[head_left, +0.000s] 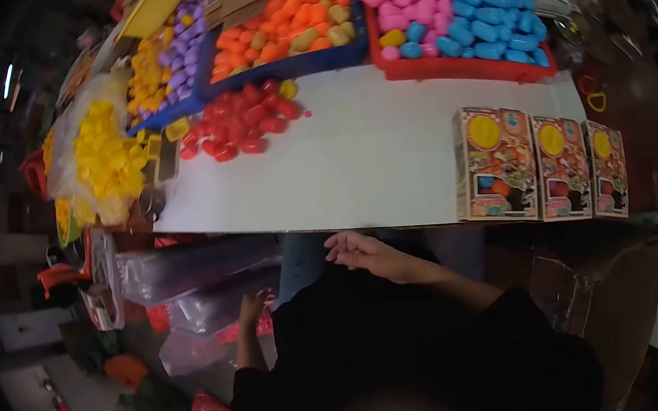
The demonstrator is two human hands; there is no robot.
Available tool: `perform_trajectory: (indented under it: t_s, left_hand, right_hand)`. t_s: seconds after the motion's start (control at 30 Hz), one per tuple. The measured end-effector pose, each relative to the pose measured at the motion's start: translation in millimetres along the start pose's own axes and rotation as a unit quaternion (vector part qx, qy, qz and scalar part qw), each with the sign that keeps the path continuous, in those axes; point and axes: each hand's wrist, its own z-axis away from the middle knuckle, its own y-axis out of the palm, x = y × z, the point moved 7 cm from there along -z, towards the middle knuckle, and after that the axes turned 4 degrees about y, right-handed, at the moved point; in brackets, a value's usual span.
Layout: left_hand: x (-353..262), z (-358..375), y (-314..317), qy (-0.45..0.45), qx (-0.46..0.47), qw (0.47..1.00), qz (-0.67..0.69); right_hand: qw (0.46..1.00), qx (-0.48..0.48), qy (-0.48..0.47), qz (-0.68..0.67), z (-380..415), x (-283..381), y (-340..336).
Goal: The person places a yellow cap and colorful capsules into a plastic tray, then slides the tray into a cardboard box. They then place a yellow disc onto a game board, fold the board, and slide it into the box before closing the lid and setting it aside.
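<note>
My right hand point(352, 250) is held over my lap, just below the near edge of the white table point(323, 188). It is empty, with its fingers loosely apart. Down at my left side, my left hand point(253, 308) reaches beside a bag of red pieces point(262, 325). Its fingers are partly hidden, and I cannot tell whether they grip anything. Large clear plastic bags point(205, 293) lie close to that hand. Across the table, a loose pile of red plastic capsules point(242, 118) rests in front of a blue tray point(280, 69).
Three printed boxes point(500, 166) stand at the table's right edge. Pink and blue capsules fill a red tray point(463, 72) at the back. A bag of yellow pieces point(107, 151) sits on the left, near a yellow bowl point(156, 0). A cardboard carton point(609, 317) is to my right.
</note>
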Motion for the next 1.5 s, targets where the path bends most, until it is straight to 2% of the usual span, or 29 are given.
perform_trajectory:
  t_s: [0.03, 0.1, 0.17, 0.23, 0.3, 0.37, 0.4, 0.5, 0.63, 0.8, 0.97, 1.03, 1.07, 1.1, 1.13, 1.17, 1.23, 1.3, 1.33, 1.37, 1.43, 1.47, 1.5]
  left_hand:
    - [42.5, -30.0, 14.4, 0.053, -0.009, 0.996, -0.066]
    - [38.9, -35.1, 35.0, 0.063, -0.014, 0.998, -0.027]
    - [15.4, -77.7, 72.5, 0.097, 0.008, 0.995, 0.001]
    - [-49.6, -149.7, 107.1, 0.151, 0.030, 0.988, 0.026]
    - [-170.2, -239.5, 130.0, 0.232, 0.051, 0.970, 0.042]
    - [-305.7, -319.7, 149.8, 0.320, 0.090, 0.943, 0.033]
    - [-353.2, -348.2, 165.7, 0.349, 0.118, 0.930, 0.021]
    - [-436.4, -409.5, 211.8, 0.390, 0.192, 0.900, -0.008]
    - [-466.9, -420.0, 266.5, 0.389, 0.257, 0.885, 0.002]
    - [-480.6, -390.8, 282.6, 0.390, 0.304, 0.869, -0.018]
    - [-439.8, -343.5, 211.7, 0.378, 0.300, 0.869, -0.110]
    - [-377.4, -304.0, 168.9, 0.339, 0.291, 0.883, -0.142]
    - [-334.5, -276.1, 143.8, 0.309, 0.284, 0.895, -0.152]
    - [-288.2, -242.7, 116.1, 0.273, 0.274, 0.908, -0.159]
    - [-246.4, -205.8, 89.1, 0.238, 0.259, 0.923, -0.159]
    - [-204.5, -164.2, 65.7, 0.205, 0.242, 0.936, -0.155]
    - [-139.1, -91.1, 32.6, 0.151, 0.214, 0.954, -0.147]
    - [-112.2, -47.9, 3.1, 0.128, 0.160, 0.975, -0.089]
    - [-136.3, -10.4, -16.6, 0.139, 0.176, 0.973, -0.053]
    - [-172.7, 35.9, -44.7, 0.153, 0.190, 0.970, -0.017]
    - [-214.7, 94.9, -110.2, 0.290, 0.121, 0.948, 0.049]
    - [-202.6, 102.9, -154.6, 0.218, -0.041, 0.969, 0.114]
    - [-211.4, 123.1, -199.1, 0.279, -0.252, 0.925, 0.049]
  right_hand:
    - [0.994, -0.002, 0.019, 0.108, -15.5, -11.1, 1.1]
    - [0.943, -0.019, 0.049, 0.329, -31.9, -18.3, -2.3]
    - [0.919, 0.061, 0.112, 0.373, -39.3, -21.5, 12.7]
    - [0.910, 0.036, 0.094, 0.402, -49.2, -8.1, 5.7]
    - [0.935, -0.009, 0.056, 0.350, -57.9, 10.5, -11.0]
    - [0.946, -0.039, 0.072, 0.312, -68.0, 27.2, -37.9]
    - [0.942, -0.070, 0.058, 0.322, -78.5, 46.2, -63.2]
    - [0.959, -0.131, 0.038, 0.249, -101.5, 83.4, -119.9]
    - [0.974, -0.169, 0.072, 0.130, -86.6, 103.1, -144.3]
    - [0.981, -0.179, 0.076, -0.020, -60.8, 100.3, -135.8]
    - [0.977, -0.107, 0.042, -0.180, -63.1, 45.9, -99.4]
    - [0.983, -0.125, 0.004, -0.132, -60.3, 46.3, -105.1]
    - [0.987, -0.147, 0.027, -0.051, -57.0, 46.7, -109.5]
    - [0.989, -0.144, -0.014, -0.022, -57.6, 55.7, -103.1]
    - [0.982, -0.179, -0.004, 0.059, -57.6, 57.2, -106.9]
    - [0.972, -0.207, -0.046, 0.097, -56.6, 61.6, -104.8]
    - [0.932, -0.291, -0.055, 0.208, -56.5, 60.7, -102.4]
    - [0.865, -0.359, -0.092, 0.338, -56.1, 61.7, -86.1]
    - [0.786, -0.398, -0.132, 0.454, -54.5, 73.9, -60.6]
    - [0.796, -0.370, -0.134, 0.460, -60.0, 66.0, -52.1]
    - [0.709, -0.382, -0.171, 0.567, -57.0, 57.4, -38.2]
    - [0.720, -0.358, -0.170, 0.570, -61.0, 49.8, -32.9]
    - [0.720, -0.373, -0.170, 0.560, -59.7, 45.3, -32.0]
